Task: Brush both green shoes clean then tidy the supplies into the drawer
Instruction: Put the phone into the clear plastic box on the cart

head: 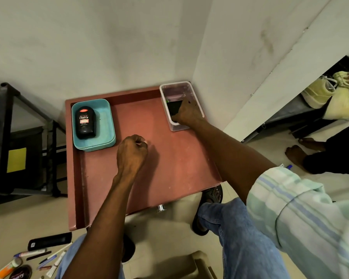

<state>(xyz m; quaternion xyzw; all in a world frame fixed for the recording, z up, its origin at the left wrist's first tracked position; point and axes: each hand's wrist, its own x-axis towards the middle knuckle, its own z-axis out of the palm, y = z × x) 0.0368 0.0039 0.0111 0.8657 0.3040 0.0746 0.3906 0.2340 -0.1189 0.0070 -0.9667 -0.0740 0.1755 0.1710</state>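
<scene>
Item one: the drawer (169, 168), reddish-brown, pulled open below you, with raised side walls and a small metal knob (161, 208) on its near front edge. Its floor is plain and scuffed.

Item two: teal tray (109, 125), shallow, rounded corners, sitting in the drawer's far left corner. It holds one black bottle (85, 122) lying flat, its label reading "Cherry".

Item three: clear plastic container (165, 101), rectangular, pale rim, in the far right corner of the drawer. Inside it lies a dark block-shaped object (174, 108) with a speck of green at its far end; what it is cannot be told for certain.

Your right hand (186, 113) reaches into that clear container, its fingers curled over the dark object and gripping it. Your left hand (132, 152) hovers over the middle of the drawer floor, curled into a loose fist; nothing shows in it.

Item four: loose supplies on the floor at lower left, outside the drawer: a long black case (49, 240), pens and tubes (31, 253) scattered beside it, and a round dark tin (20, 273) partly cut off by the edge.

Item five: pale yellow-green shoes (318, 93) on a dark rack at far right, well apart from the drawer, with another person's hand on one.
</scene>
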